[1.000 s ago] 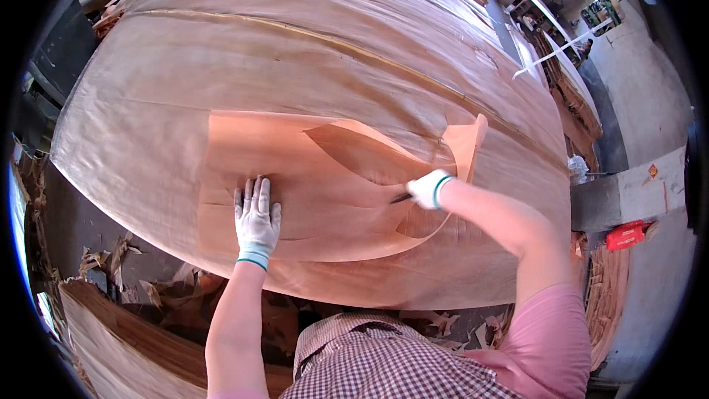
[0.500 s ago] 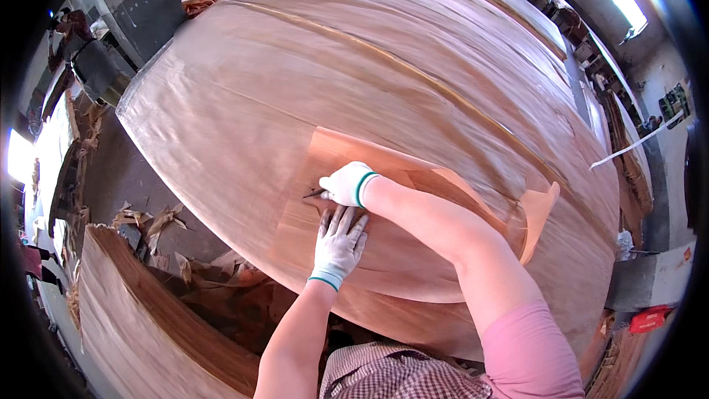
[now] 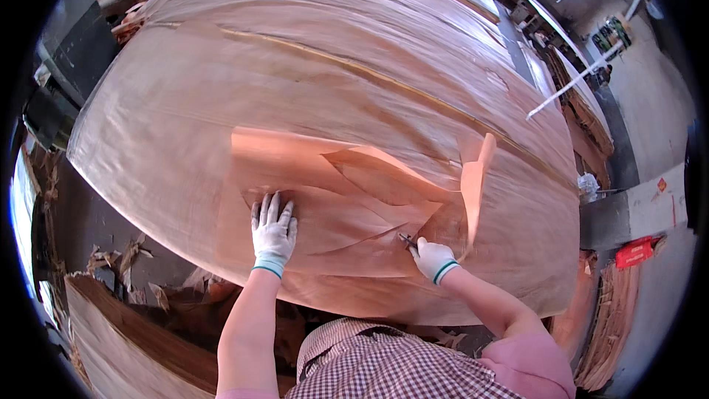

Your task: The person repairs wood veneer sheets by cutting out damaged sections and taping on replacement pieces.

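An orange-tinted thin wood veneer sheet lies on a wide, pale veneer-covered stack. Its right part is torn or slit, with a lifted flap and a strip curling upward at the right end. On the sheet's left part rests my left hand, in a white glove with a green cuff, flat with fingers spread. My right hand, gloved alike, grips a small dark knife-like tool, whose tip is at the sheet near the slit. The exact kind of tool is too small to tell.
A curved stack of veneer stands at the near left, with torn scraps on the floor behind it. At the right are a red package, a grey beam and more stacked veneer. A white rod juts over the stack.
My right hand has swept right and nearer to me with the tool. A long slit and lifted flap now show in the sheet. My left hand still lies flat, farther from the right hand.
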### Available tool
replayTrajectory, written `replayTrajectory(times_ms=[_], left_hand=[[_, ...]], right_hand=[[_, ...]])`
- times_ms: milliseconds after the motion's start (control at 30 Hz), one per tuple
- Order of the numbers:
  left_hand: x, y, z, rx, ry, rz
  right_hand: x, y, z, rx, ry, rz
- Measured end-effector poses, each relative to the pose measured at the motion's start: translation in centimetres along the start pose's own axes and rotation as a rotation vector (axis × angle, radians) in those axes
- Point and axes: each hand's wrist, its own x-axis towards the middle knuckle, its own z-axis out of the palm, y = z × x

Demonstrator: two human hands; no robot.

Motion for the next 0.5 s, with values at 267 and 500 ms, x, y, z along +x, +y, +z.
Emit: replayTrajectory(times_ms=[267, 500], left_hand=[[-0.8, -0.6, 1.3, -0.066, 0.038, 0.089], [-0.3, 1.4, 0.9, 0.070, -0.167, -0.082]], right_hand=[[15.6, -7.0, -8.5, 0.301, 0.738, -0.443], [14.8, -11.9, -9.3, 0.131, 0.602, -0.351]])
